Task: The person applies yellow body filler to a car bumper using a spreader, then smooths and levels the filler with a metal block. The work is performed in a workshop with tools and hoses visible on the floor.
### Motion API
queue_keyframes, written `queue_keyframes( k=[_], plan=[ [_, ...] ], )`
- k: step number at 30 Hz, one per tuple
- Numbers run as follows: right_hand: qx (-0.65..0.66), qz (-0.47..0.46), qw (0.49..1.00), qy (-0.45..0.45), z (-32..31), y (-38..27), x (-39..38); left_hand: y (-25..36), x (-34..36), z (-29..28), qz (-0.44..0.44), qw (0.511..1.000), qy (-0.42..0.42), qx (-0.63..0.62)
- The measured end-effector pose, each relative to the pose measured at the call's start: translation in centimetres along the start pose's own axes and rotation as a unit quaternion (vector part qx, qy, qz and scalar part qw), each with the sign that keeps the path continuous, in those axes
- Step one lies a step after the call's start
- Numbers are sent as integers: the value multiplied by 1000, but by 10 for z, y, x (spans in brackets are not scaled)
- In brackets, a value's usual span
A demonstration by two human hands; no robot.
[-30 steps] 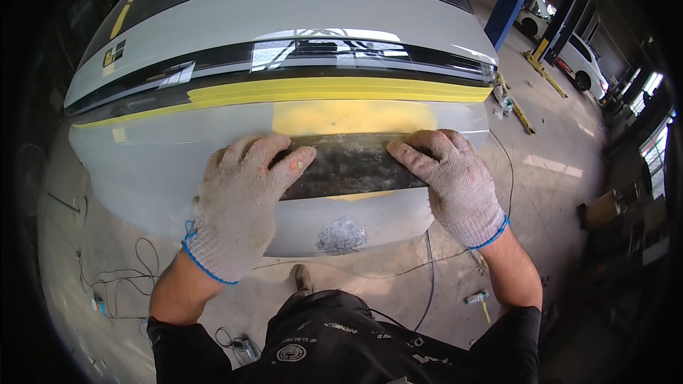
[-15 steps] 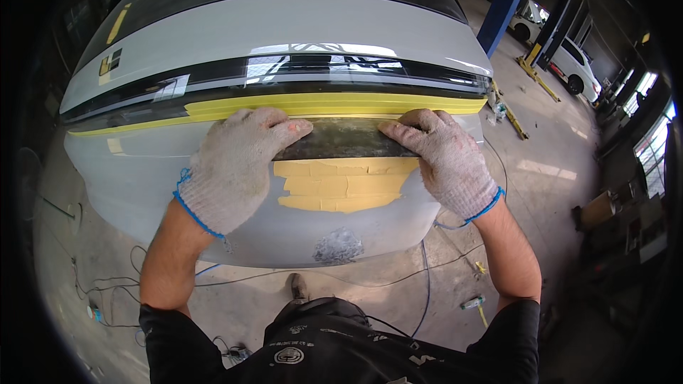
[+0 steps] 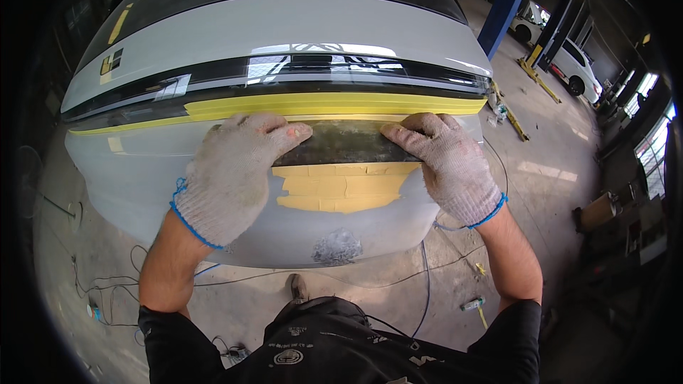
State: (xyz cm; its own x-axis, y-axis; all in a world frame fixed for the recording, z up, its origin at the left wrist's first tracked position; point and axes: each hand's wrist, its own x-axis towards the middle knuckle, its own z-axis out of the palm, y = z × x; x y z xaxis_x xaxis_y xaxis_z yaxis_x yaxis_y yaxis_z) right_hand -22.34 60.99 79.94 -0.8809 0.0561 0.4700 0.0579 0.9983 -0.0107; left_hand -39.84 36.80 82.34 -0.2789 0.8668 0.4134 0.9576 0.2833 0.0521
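Note:
A dark, flat strip (image 3: 345, 141) lies across the grey rear panel (image 3: 135, 171) of a car, gripped at its ends by my gloved left hand (image 3: 235, 171) and gloved right hand (image 3: 455, 163). Fingers curl over its upper edge, thumbs rest on its face. Just above the strip runs layered yellow masking tape (image 3: 334, 104). Beneath its lower edge shows a patch of pale yellow paste (image 3: 340, 188) with ridges. A mottled, scuffed spot (image 3: 336, 245) is lower on the panel.
Cables (image 3: 114, 281) and a hose (image 3: 425, 284) trail over the concrete floor. At the right stand a blue lift post (image 3: 505, 7), yellow lift arms (image 3: 537, 78), another white car (image 3: 580, 67) and a brown container (image 3: 597, 210) along the dim wall.
My hands moved the strip up the panel toward the tape, uncovering ridged yellow paste below it. In the last half second they came back down very slightly.

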Motion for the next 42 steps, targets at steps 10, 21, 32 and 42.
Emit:
queue_keyframes(
  k=[10, 21, 32, 42],
  plan=[
    [-10, -6, 1000, 8, 5, 5, 8, -4, 7, 4, -10, 1000, -11, 16],
    [-2, -6, 1000, 4, 7, 2, 10, -10, 5, 5, -13, 1000, -7, -21],
    [22, 5, 998, -66, 5, -23, -39, 22, -38, 9, -49, 995, -35, -80],
    [-36, 5, 999, 16, 6, -41, -50, 32, -56, 4, -38, 998, -12, 58]
  ],
)
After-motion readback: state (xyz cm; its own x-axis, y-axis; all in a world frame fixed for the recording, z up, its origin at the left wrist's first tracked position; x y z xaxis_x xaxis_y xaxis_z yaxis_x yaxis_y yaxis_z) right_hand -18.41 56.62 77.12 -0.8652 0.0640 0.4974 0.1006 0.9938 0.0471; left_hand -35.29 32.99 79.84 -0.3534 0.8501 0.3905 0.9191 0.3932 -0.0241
